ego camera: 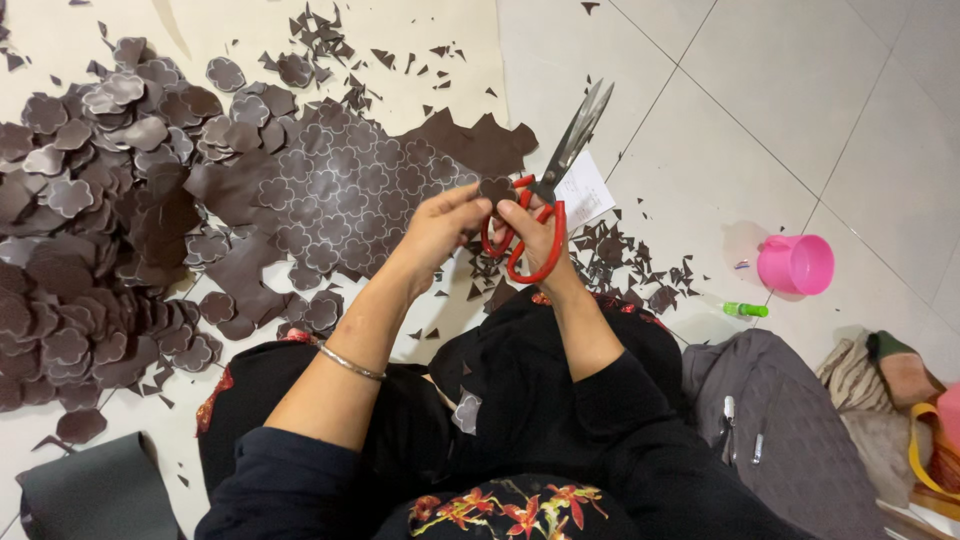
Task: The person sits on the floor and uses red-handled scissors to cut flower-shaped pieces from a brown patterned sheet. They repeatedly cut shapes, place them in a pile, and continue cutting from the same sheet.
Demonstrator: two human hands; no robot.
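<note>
Here, head view: a person sits on the tiled floor (pixel 720 130)
Left hand (pixel 440 222): pinches a small dark flower-shaped piece (pixel 496 188) at its fingertips
Right hand (pixel 540 235): grips the red-handled scissors (pixel 545 195), blades pointing up and away
Nearby: a pile of cut pieces (pixel 90 230) at left, a pink cup (pixel 797 264) at right

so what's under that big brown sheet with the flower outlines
Cream paper shows beyond the brown sheet, white floor tiles beside it. Whatever lies directly beneath is covered.
</note>
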